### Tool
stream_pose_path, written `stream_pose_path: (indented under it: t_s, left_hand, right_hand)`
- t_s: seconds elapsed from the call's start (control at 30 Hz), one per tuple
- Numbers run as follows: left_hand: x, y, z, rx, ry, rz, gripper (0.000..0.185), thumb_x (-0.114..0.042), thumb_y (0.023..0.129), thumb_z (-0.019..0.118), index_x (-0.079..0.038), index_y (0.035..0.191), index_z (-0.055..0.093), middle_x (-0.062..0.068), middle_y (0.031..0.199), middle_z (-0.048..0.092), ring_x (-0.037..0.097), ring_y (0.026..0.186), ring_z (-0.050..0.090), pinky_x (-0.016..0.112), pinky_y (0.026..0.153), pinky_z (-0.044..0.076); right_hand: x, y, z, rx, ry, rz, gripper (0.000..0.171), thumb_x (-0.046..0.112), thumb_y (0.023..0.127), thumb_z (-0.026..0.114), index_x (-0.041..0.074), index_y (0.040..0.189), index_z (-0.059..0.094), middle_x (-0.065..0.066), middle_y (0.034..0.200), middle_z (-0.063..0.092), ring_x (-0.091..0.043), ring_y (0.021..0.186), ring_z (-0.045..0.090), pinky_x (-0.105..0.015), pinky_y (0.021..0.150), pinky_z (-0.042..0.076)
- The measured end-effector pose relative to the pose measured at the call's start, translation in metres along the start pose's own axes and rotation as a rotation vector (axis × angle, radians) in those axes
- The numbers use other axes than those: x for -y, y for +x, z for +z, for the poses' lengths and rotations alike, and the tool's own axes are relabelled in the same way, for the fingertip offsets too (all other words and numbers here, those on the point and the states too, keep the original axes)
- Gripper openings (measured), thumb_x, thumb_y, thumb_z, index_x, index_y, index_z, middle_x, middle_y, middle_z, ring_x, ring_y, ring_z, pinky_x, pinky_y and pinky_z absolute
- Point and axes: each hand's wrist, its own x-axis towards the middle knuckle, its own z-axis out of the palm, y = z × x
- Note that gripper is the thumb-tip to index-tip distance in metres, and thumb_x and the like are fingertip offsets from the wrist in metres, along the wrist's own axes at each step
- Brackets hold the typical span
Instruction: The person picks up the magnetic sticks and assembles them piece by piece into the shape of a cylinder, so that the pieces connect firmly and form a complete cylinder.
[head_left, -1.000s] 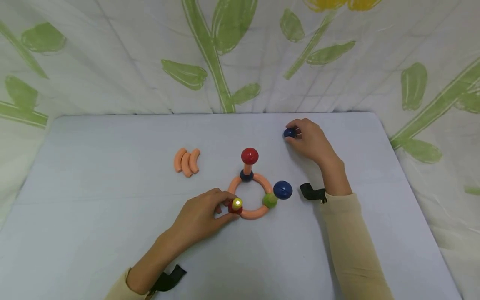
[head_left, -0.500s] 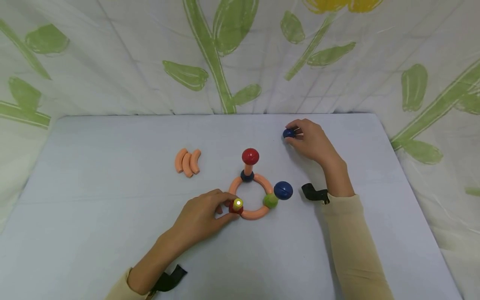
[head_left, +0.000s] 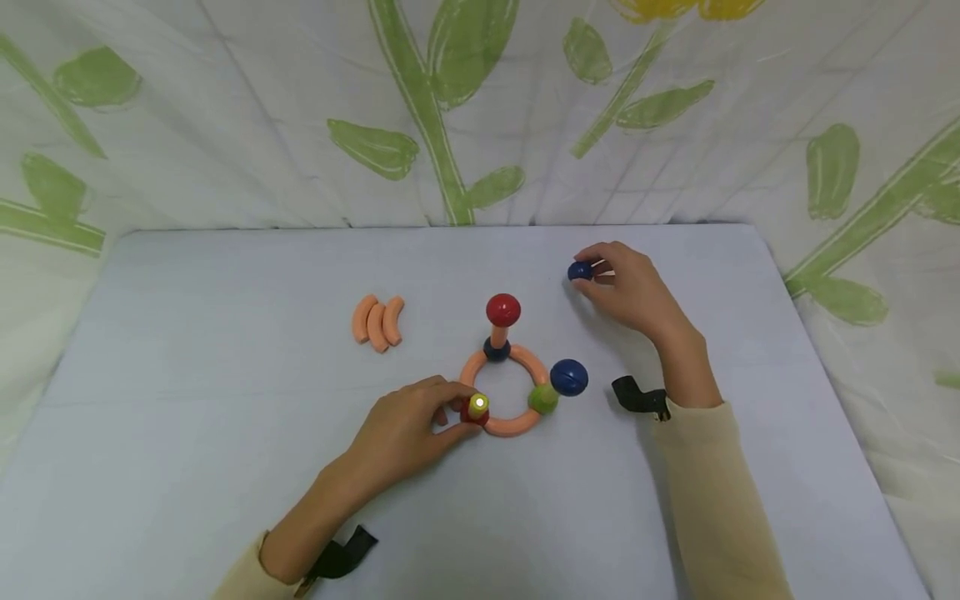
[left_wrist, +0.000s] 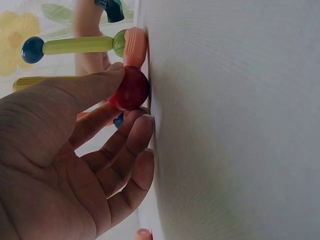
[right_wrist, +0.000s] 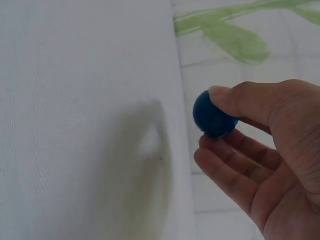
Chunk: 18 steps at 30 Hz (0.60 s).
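An orange ring (head_left: 506, 427) of curved pieces lies at the table's middle, joined by a dark blue ball (head_left: 497, 351), a green ball (head_left: 542, 399) and a red ball (head_left: 471, 415) (left_wrist: 131, 90). Upright sticks rise from it: one topped by a red ball (head_left: 502, 310), one by a blue ball (head_left: 569, 377), and a yellow one (head_left: 478, 405). My left hand (head_left: 408, 431) pinches the red ball at the ring's near left (left_wrist: 120, 95). My right hand (head_left: 626, 287) pinches a small blue ball (head_left: 579, 271) (right_wrist: 212, 116) at the far right, just above the table.
Three loose orange curved pieces (head_left: 377, 322) lie side by side left of the ring. The pale table (head_left: 187, 467) ends at a leaf-patterned cloth backdrop (head_left: 465, 108) behind and at both sides. Black wrist straps (head_left: 637, 395) show on both arms.
My right hand with the small blue ball has shifted slightly toward me and to the right. The left hand stays on the red ball of the ring.
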Motion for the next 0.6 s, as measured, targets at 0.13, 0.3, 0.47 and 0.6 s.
stream_pose_path:
  t_s: [0.13, 0.3, 0.47, 0.6]
  left_hand:
    - [0.0, 0.0, 0.0, 0.005, 0.0, -0.001, 0.031, -0.034, 0.088, 0.088, -0.03, 0.117, 0.078, -0.015, 0.096, 0.071, 0.005, 0.08, 0.059, 0.019, 0.066, 0.047]
    - [-0.001, 0.002, 0.001, 0.004, -0.001, 0.005, 0.032, -0.035, 0.088, 0.088, -0.029, 0.118, 0.078, -0.015, 0.095, 0.071, 0.005, 0.079, 0.059, 0.019, 0.066, 0.048]
    - [-0.002, 0.002, 0.0, 0.005, -0.003, -0.004, 0.032, -0.035, 0.088, 0.088, -0.028, 0.118, 0.078, -0.013, 0.094, 0.071, 0.005, 0.079, 0.059, 0.019, 0.067, 0.048]
    - [-0.002, 0.001, 0.0, 0.008, -0.007, -0.015, 0.031, -0.035, 0.088, 0.088, -0.029, 0.117, 0.078, -0.014, 0.094, 0.07, 0.004, 0.079, 0.059, 0.019, 0.066, 0.047]
  right_hand:
    - [0.007, -0.015, -0.007, -0.039, 0.012, -0.046, 0.034, 0.013, 0.101, 0.072, 0.002, 0.133, 0.065, -0.018, 0.126, 0.066, -0.037, 0.118, 0.07, -0.052, 0.107, 0.056]
    - [0.014, -0.033, -0.013, -0.084, 0.021, -0.108, 0.034, 0.012, 0.1, 0.074, 0.003, 0.132, 0.066, -0.015, 0.125, 0.067, -0.035, 0.116, 0.072, -0.051, 0.104, 0.057]
    - [0.026, -0.045, -0.02, -0.107, 0.02, -0.129, 0.035, 0.01, 0.097, 0.076, 0.006, 0.131, 0.067, -0.01, 0.125, 0.067, -0.027, 0.117, 0.071, -0.046, 0.103, 0.059]
    - [0.039, -0.058, -0.03, -0.159, 0.027, -0.178, 0.034, 0.009, 0.097, 0.077, 0.007, 0.129, 0.068, -0.007, 0.123, 0.068, -0.02, 0.113, 0.069, -0.033, 0.101, 0.059]
